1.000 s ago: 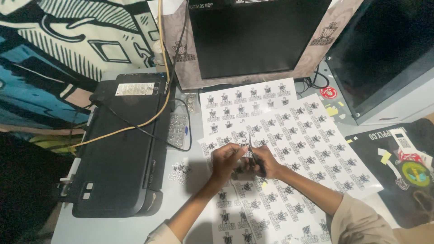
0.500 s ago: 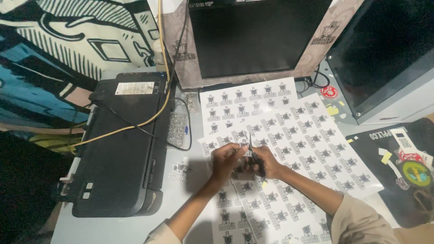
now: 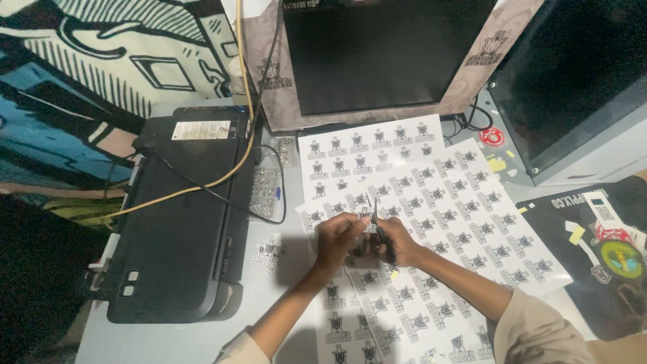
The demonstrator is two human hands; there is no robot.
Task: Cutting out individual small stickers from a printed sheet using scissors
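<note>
A: Where are our hands?

B: Both meet over the sticker sheets at the middle of the bench [image 3: 168,337]. Our left hand [image 3: 335,236] has its fingers pinched together on a small cut-out sticker [image 3: 364,226], and our right hand [image 3: 397,244] is closed around a dark pair of scissors [image 3: 379,229], whose blades point up and away from us.

A: Do the blades touch the sticker?

B: They sit right against it, but the spot is small and shadowed, so we cannot tell whether they bite into the paper or only lie beside it.

A: What lies under our hands?

B: A white sheet [image 3: 377,317] printed with rows of small black emblems, running towards us between our forearms. A second sheet [image 3: 367,152] lies further back, against the foot of the dark monitor [image 3: 387,54], and a third sheet [image 3: 492,216] spreads to the right, overlapping the others.

A: And on the left?

B: A black printer [image 3: 175,236] stands just beside the sheets, with a yellowish cable [image 3: 202,185] and a black one crossing its lid. One loose cut sticker [image 3: 267,255] lies on the bench between the printer and our left hand. At the far right a black mat [image 3: 593,269] carries a few coloured stickers.
</note>
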